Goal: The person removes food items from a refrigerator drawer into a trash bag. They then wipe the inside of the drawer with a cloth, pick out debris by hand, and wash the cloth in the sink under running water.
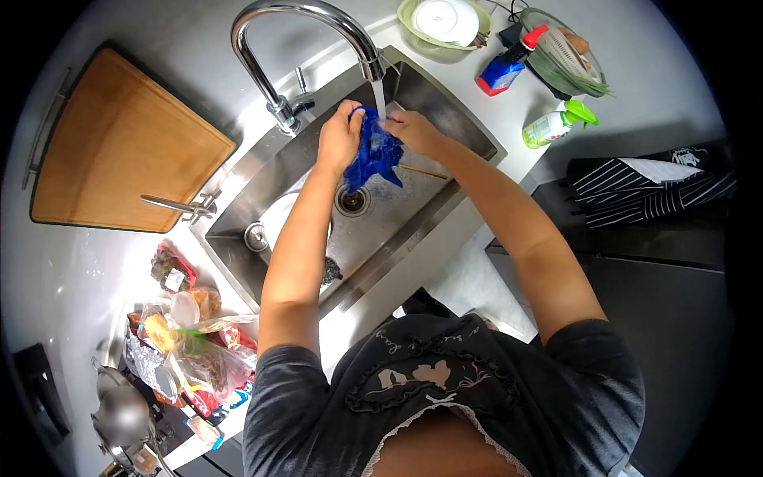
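Observation:
Under the running faucet (372, 67), a wet blue cloth (370, 155) hangs over the steel sink (389, 215). My left hand (342, 135) is closed on the cloth's upper left edge. Beside the water stream, my right hand (409, 129) is closed at the cloth's upper right side, its fingertips partly hidden by the splashing water. Below the cloth is the drain (353, 200). A thin stick (423, 171) lies in the sink to the right. Partly behind my left forearm are a white plate (278, 216) and a dark scrubber (331, 272).
A wooden board (127, 151) leans on the wall at left. Food packages (199, 358) crowd the lower-left counter. Two spray bottles, blue (501, 73) and green-topped (547, 129), stand right of the sink, near a green basin (433, 52). A striped cloth (644, 187) lies at far right.

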